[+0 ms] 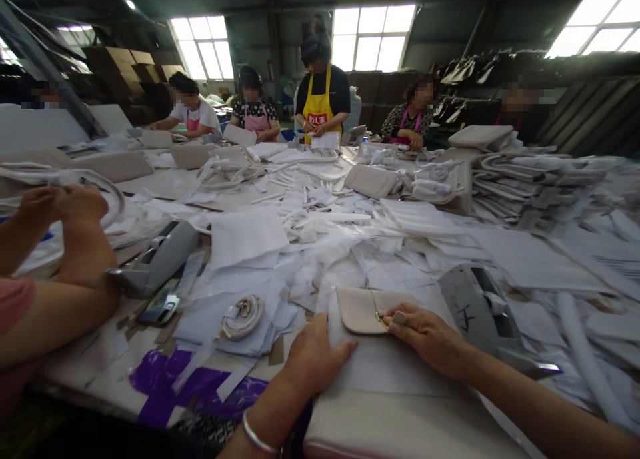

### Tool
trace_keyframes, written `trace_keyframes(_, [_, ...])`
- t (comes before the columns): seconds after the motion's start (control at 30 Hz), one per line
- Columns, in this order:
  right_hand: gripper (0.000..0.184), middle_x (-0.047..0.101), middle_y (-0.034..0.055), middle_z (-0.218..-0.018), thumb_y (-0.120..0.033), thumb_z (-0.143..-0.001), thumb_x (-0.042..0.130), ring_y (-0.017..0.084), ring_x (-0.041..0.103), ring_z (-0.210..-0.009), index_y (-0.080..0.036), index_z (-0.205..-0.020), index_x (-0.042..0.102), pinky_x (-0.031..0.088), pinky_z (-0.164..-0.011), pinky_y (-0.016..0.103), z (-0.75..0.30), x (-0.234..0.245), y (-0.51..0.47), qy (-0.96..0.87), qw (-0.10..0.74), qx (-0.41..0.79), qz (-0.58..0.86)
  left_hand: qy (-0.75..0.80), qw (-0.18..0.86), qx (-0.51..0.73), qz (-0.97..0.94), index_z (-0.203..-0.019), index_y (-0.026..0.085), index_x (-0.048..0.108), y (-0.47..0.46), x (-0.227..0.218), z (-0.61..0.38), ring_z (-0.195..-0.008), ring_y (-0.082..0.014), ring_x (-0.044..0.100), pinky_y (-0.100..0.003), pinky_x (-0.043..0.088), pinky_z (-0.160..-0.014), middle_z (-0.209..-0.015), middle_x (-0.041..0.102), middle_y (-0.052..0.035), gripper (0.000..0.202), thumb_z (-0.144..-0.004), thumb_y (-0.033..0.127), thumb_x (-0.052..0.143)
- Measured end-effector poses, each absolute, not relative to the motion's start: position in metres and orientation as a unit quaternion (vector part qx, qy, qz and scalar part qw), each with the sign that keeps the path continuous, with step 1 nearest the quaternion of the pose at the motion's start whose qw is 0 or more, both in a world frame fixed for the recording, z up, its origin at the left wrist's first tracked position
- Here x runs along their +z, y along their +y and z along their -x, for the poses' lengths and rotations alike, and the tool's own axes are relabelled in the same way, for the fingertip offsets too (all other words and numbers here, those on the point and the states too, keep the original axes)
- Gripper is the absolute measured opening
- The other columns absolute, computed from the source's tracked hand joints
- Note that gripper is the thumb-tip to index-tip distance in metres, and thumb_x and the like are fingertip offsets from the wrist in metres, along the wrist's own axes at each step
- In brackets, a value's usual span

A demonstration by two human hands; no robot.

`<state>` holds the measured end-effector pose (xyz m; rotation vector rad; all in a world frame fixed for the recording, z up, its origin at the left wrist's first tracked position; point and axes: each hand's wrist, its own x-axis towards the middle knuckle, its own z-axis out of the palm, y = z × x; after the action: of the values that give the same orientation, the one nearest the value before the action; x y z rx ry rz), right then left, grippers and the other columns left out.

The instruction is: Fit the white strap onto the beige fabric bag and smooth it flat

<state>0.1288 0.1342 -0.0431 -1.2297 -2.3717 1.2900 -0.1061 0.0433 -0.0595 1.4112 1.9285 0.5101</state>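
Note:
A cream handbag (380, 372) lies flat on the table in front of me, its beige flap (357, 310) facing up. My left hand (315, 359) rests on the bag's left edge, fingers stretched over it. My right hand (430, 336) lies on the bag's top right, fingertips pinched at the metal clasp (387, 320) of the flap. A silver bangle (257, 436) circles my left wrist.
A coiled strap with a gold ring (243, 314) lies left of the bag. Grey tape dispensers stand at left (160, 259) and right (480, 309). White paper scraps (320, 246) cover the table. A co-worker's arms (60, 246) reach in at left; several people work at the far end.

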Motion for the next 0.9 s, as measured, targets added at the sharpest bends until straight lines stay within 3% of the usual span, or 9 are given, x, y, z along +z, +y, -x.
trace_keyframes(0.1, [0.042,0.063,0.0093,-0.113,-0.05,-0.099,0.039,0.024,0.06,-0.104,-0.02,-0.091,0.068,0.045,-0.098,0.037,-0.125,-0.043,0.121,-0.794,0.097,0.427,0.422,0.73,0.367,0.228,-0.53,-0.104,0.018,0.063,0.045,-0.06,0.107,-0.094,-0.0277,0.066,-0.034,0.046,-0.079,-0.102,0.072,-0.0111,0.04,-0.076,0.045,0.068])
trace_keyframes(0.23, [0.041,0.062,0.0112,-0.116,-0.047,-0.1,0.038,0.025,0.058,-0.11,-0.019,-0.099,0.069,0.043,-0.103,0.039,-0.124,-0.044,0.109,-0.797,0.103,0.416,0.426,0.69,0.44,0.295,-0.493,-0.109,0.015,0.062,0.044,-0.06,0.109,-0.092,-0.0231,0.066,-0.029,0.048,-0.076,-0.104,0.072,-0.0098,0.039,-0.074,0.032,0.069])
trace_keyframes(0.37, [0.039,0.059,0.0112,-0.128,-0.041,-0.102,0.038,0.026,0.053,-0.122,-0.02,-0.11,0.069,0.039,-0.11,0.04,-0.126,-0.046,0.102,-0.825,0.083,0.383,0.407,0.64,0.513,0.344,-0.456,-0.113,0.013,0.062,0.042,-0.062,0.11,-0.091,-0.0209,0.067,-0.026,0.05,-0.074,-0.104,0.072,-0.0076,0.041,-0.073,0.015,0.057])
trace_keyframes(0.53, [0.036,0.058,0.0123,-0.136,-0.031,-0.098,0.047,0.028,0.049,-0.129,-0.019,-0.125,0.067,0.037,-0.114,0.042,-0.127,-0.055,0.102,-0.885,0.047,0.275,0.372,0.651,0.474,0.363,-0.469,-0.111,0.014,0.064,0.041,-0.068,0.107,-0.093,-0.0203,0.064,-0.026,0.048,-0.079,-0.104,0.072,-0.0059,0.044,-0.069,0.01,0.054])
trace_keyframes(0.77, [0.045,0.057,0.0163,-0.139,-0.025,-0.093,0.051,0.032,0.052,-0.127,-0.019,-0.136,0.061,0.041,-0.111,0.049,-0.128,-0.063,0.101,-0.905,0.023,0.214,0.367,0.644,0.48,0.359,-0.475,-0.119,0.013,0.062,0.039,-0.065,0.108,-0.098,-0.0211,0.065,-0.027,0.049,-0.084,-0.113,0.072,-0.0078,0.049,-0.071,0.013,0.054])
trace_keyframes(0.83, [0.049,0.056,0.0174,-0.142,-0.024,-0.09,0.053,0.034,0.05,-0.13,-0.018,-0.138,0.059,0.039,-0.112,0.05,-0.128,-0.061,0.098,-0.904,0.024,0.213,0.371,0.644,0.489,0.352,-0.471,-0.116,0.013,0.064,0.041,-0.063,0.109,-0.098,-0.022,0.066,-0.028,0.049,-0.083,-0.11,0.073,-0.008,0.04,-0.079,0.026,0.055])
trace_keyframes(0.9, [0.054,0.053,0.0175,-0.145,-0.024,-0.088,0.056,0.034,0.047,-0.133,-0.017,-0.142,0.055,0.037,-0.114,0.05,-0.128,-0.054,0.096,-0.899,0.022,0.224,0.375,0.668,0.471,0.332,-0.47,-0.113,0.013,0.065,0.045,-0.066,0.11,-0.1,-0.024,0.066,-0.03,0.049,-0.086,-0.108,0.073,-0.01,0.045,-0.086,0.045,0.052])
